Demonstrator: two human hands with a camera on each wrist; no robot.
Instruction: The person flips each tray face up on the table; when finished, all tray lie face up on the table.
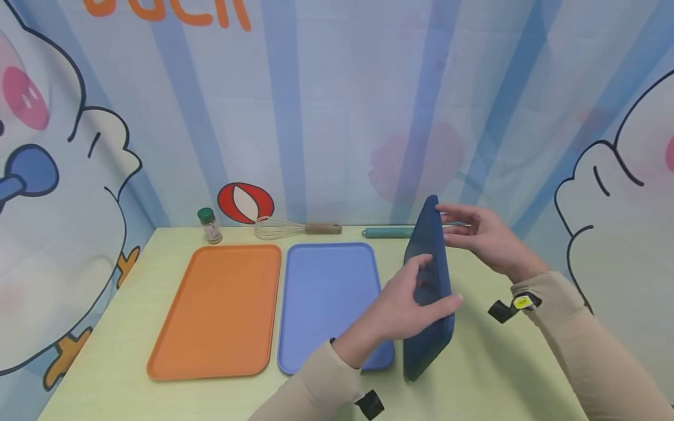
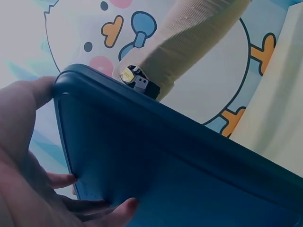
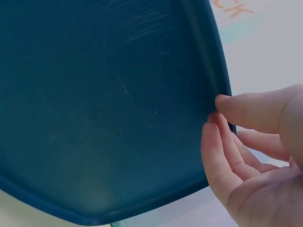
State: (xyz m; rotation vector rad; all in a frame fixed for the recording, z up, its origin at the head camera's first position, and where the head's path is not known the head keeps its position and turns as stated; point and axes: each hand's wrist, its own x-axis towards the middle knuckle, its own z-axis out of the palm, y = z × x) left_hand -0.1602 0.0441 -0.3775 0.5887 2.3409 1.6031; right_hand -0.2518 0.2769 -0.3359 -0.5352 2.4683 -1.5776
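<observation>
A dark blue tray (image 1: 429, 345) stands nearly upright on its side at the right of the head view, with its scratched face (image 3: 118, 118) turned to the right. My left hand (image 1: 402, 307) grips the near edge, thumb over the rim and fingers spread against the left face. At the far upper edge, my right hand (image 1: 487, 240) holds the rim between thumb and fingers. I cannot tell whether the tray's lower edge touches the table. Left of it a light blue tray (image 1: 329, 292) lies flat, partly covered by my left arm.
An orange tray (image 1: 221, 310) lies flat on the pale yellow table (image 1: 110, 351), at the left. Along the back are a spice jar with a green lid (image 1: 210, 225), a whisk (image 1: 297, 229) and a teal rod-like thing (image 1: 387, 233), partly hidden. A printed curtain (image 1: 337, 117) hangs behind.
</observation>
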